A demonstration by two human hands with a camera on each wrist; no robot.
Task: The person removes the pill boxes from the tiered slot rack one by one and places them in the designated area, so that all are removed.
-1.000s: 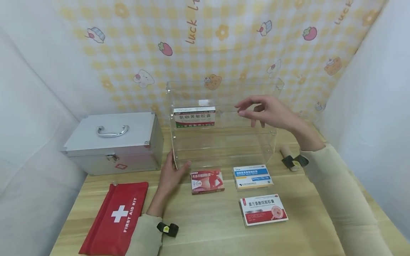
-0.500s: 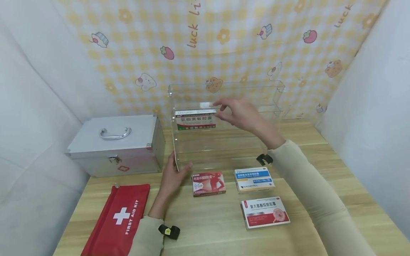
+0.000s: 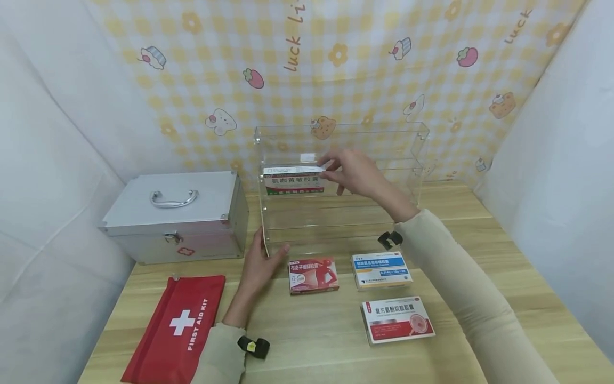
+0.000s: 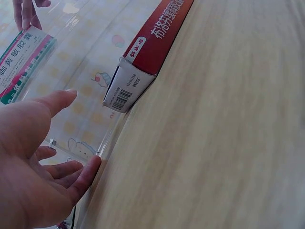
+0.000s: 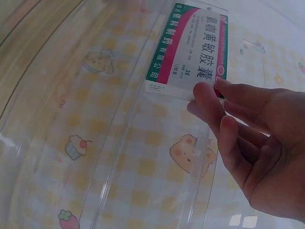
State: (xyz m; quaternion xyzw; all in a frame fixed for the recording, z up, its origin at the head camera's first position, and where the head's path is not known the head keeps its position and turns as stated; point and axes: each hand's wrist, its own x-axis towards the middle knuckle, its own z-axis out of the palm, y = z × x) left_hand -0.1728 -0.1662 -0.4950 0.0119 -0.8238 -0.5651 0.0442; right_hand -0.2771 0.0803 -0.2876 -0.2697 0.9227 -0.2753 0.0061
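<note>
A clear acrylic display rack (image 3: 336, 216) with stepped shelves stands at the back of the table. On its upper left shelf sits a white medicine box (image 3: 295, 184) with green and pink bands. My right hand (image 3: 357, 173) pinches the right end of this box between thumb and forefinger. Down at the rack's lower left corner, my left hand (image 3: 259, 269) rests against the side panel, its thumb extended in front and its fingers partly hidden behind the edge. A red medicine box (image 4: 155, 40) lies close to the left thumb.
In front of the rack lie a blue-and-white medicine box (image 3: 381, 270) and a red-and-white one (image 3: 399, 320). A silver first aid case (image 3: 172, 218) stands left, behind a red first aid pouch (image 3: 177, 325). A patterned cloth (image 3: 336, 80) hangs behind.
My right hand has moved left along the rack from its right part to the green-banded box and now pinches its end. The left hand stays at the rack's corner.
</note>
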